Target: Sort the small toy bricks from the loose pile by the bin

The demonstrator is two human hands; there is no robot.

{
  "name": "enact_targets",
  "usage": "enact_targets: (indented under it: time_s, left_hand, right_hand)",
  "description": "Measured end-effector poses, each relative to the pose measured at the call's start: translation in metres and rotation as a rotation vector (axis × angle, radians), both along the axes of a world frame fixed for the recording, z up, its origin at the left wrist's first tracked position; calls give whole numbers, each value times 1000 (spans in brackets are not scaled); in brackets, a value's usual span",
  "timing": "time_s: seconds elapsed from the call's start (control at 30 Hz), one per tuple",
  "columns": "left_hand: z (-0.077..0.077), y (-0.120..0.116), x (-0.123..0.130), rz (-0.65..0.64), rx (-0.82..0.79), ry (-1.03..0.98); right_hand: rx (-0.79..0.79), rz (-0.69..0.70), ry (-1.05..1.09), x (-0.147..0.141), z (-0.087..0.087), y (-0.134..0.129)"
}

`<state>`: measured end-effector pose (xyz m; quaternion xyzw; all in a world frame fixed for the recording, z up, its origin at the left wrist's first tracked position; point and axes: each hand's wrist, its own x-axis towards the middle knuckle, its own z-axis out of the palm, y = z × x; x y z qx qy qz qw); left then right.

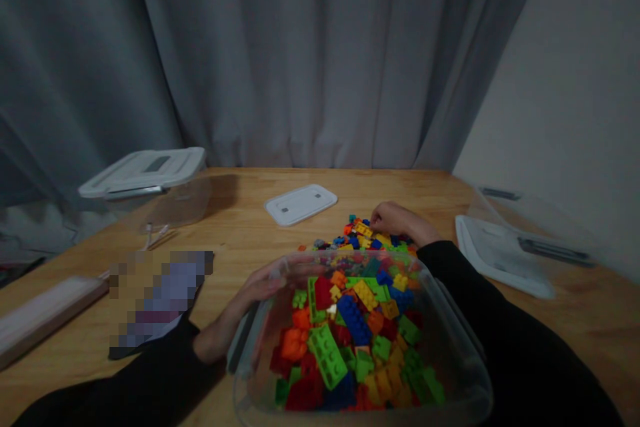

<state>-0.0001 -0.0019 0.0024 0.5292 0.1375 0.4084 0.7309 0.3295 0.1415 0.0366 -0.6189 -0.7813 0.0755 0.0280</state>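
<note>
A clear plastic box [453, 347] full of colourful toy building bricks [327, 353] stands right in front of me. My left hand [260, 287] is closed around its far left rim, some fingers showing through the clear wall. Just beyond the box lies a loose pile of smaller toy bricks [363, 230] on the table. Reaching past the box's right side, my right hand [395, 220] is at the top of this pile with its fingers curled down together. Whatever sits between those fingertips is hidden.
A lidded clear box [150, 177] stands at the back left, and a flat white lid [301, 204] lies behind the pile. Another clear box [540, 230] rests on a white lid [490, 260] to the right. A pixelated packet [165, 297] and a pale long box [50, 313] lie left.
</note>
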Motion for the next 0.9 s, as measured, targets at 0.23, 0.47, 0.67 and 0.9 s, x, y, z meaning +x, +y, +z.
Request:
enact_targets:
  time_s: [0.23,0.47,0.67,0.9]
  left_hand:
    - [5,2,-4,34,32,73]
    - [4,1,-2,25,8,44]
    - [4,0,-1,11,-15,23]
    - [5,0,0,38,21,17]
  right_hand:
    - [0,-11,-21,-1,2,-2]
    - [-9,-18,-50,-2,5,-4]
    - [-1,-21,-68,-2,4,-4]
    - [9,-11,-80,-2,5,-6]
